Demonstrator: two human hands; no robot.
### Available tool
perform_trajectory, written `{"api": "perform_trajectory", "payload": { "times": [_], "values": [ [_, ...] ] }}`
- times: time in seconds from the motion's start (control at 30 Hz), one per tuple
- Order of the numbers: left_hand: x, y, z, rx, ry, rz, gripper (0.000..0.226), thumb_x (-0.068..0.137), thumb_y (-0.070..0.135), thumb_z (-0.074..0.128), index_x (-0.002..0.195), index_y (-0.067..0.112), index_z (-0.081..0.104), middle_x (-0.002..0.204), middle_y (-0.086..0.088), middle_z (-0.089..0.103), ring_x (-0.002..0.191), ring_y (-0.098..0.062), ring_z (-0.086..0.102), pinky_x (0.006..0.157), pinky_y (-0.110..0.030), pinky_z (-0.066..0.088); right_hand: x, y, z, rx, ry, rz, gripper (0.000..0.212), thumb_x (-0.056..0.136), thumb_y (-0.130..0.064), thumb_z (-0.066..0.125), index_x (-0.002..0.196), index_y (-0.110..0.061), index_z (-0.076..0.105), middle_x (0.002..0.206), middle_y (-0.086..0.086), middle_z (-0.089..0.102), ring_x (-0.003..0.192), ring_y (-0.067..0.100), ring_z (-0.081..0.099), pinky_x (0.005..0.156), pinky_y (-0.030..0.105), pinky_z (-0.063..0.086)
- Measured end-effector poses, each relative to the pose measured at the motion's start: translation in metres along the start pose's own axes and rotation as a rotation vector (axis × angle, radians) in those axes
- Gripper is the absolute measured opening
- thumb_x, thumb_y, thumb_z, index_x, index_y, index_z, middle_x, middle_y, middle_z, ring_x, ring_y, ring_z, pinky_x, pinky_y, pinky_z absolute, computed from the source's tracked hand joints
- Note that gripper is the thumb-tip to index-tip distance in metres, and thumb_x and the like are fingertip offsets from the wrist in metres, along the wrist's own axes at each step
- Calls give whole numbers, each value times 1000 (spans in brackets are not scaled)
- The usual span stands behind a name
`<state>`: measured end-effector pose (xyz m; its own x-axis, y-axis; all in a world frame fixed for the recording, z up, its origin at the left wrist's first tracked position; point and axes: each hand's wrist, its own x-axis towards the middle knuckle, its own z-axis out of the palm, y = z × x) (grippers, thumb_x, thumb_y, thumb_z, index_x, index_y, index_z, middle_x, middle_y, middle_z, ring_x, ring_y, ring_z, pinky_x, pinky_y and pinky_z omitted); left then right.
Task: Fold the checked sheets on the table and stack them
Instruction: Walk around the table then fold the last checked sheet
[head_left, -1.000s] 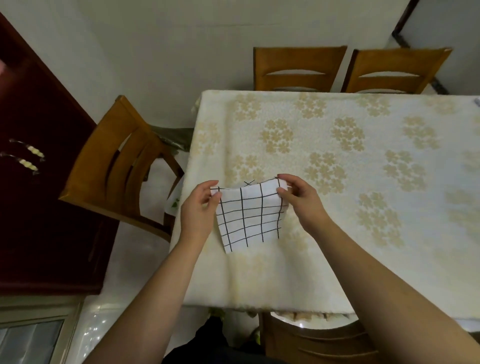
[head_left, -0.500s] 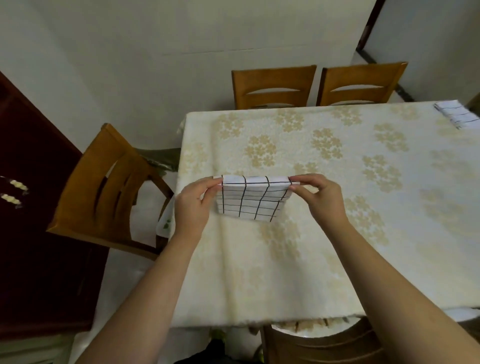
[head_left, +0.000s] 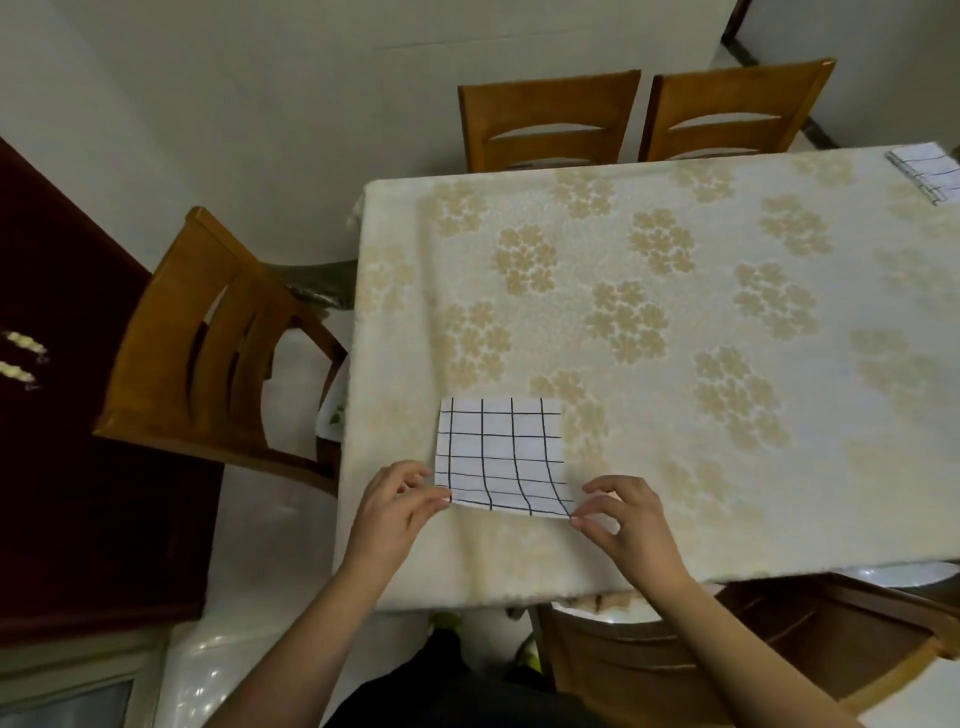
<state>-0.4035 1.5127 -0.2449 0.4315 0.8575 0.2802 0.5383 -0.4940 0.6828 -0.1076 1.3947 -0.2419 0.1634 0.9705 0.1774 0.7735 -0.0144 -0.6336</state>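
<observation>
A white sheet with a black check (head_left: 501, 454) lies on the table (head_left: 675, 322) near its front left corner, its far part flat and its near edge slightly lifted. My left hand (head_left: 397, 506) pinches the near left corner of this sheet. My right hand (head_left: 626, 519) pinches the near right corner. A second checked sheet (head_left: 927, 171) lies at the table's far right edge, partly cut off by the frame.
The table carries a cream cloth with gold flower clusters. Two wooden chairs (head_left: 644, 119) stand at the far side, one chair (head_left: 208, 338) at the left, and another (head_left: 727, 649) under the near edge. A dark red cabinet (head_left: 62, 415) stands on the left.
The sheet was held up in the air by its top corners. It now lies spread on the table, and both hands have moved toward me to its near corners.
</observation>
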Motion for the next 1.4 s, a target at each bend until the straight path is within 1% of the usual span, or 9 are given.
{"api": "perform_trajectory", "payload": {
  "times": [0.2,0.5,0.6,0.83,0.93,1.03,1.2,1.3,1.4],
  "values": [
    [-37,-28,11,79,-185,45,40,91,52,53,87,20,75,104,8,71,97,-8,60,89,-24,45,-9,3,13,-78,-365,-92,8,78,-37,65,79,-30,69,101,-17,70,99,6,61,85,31,50],
    [-61,-46,25,237,-341,122,28,84,29,56,107,27,72,123,7,66,107,-15,59,91,-30,47,-6,-2,24,-182,-637,-217,9,79,-33,61,84,-26,63,85,-8,67,84,15,61,78,31,47],
    [-64,-46,28,228,-325,171,23,84,25,57,98,25,76,118,4,68,105,-16,61,87,-30,48,-10,-2,28,-213,-678,-242,15,81,-38,61,92,-28,63,90,-11,65,88,13,59,81,28,42],
    [-61,-40,30,186,-265,165,17,84,25,57,89,21,73,109,6,71,105,-10,59,93,-26,42,-15,-5,35,-171,-538,-223,51,85,-63,53,123,-29,58,120,-9,60,112,11,51,94,28,39],
    [-59,-41,26,170,-350,125,15,80,35,65,92,25,69,112,9,67,107,-9,57,91,-30,46,-11,-8,39,-147,-415,-56,46,89,-57,51,121,-25,60,117,-6,62,107,14,56,91,30,45],
    [-57,-33,22,115,-396,-6,35,82,50,63,108,26,66,118,12,59,112,-5,50,96,-23,39,-6,-6,43,-63,-315,237,35,92,-35,60,122,-19,60,115,-1,62,105,18,57,89,30,46],
    [-30,-17,31,-91,-193,-575,26,96,24,55,122,22,59,117,3,57,100,-10,58,85,-20,45,10,-15,40,278,-150,779,33,95,-21,55,127,-17,54,105,-2,60,89,12,57,66,18,42],
    [-8,-18,39,-63,-209,-732,31,97,21,55,126,14,57,119,-6,57,93,-13,56,83,-22,44,21,-15,43,365,-76,969,34,94,-15,53,127,-15,54,105,0,62,81,14,59,70,27,47],
    [13,-21,47,3,-313,-818,36,95,24,58,126,6,55,124,-13,53,90,-18,55,82,-25,44,29,-14,48,415,-85,1075,39,91,-11,55,130,-11,53,117,9,63,93,24,63,79,34,51]
  ]
}}
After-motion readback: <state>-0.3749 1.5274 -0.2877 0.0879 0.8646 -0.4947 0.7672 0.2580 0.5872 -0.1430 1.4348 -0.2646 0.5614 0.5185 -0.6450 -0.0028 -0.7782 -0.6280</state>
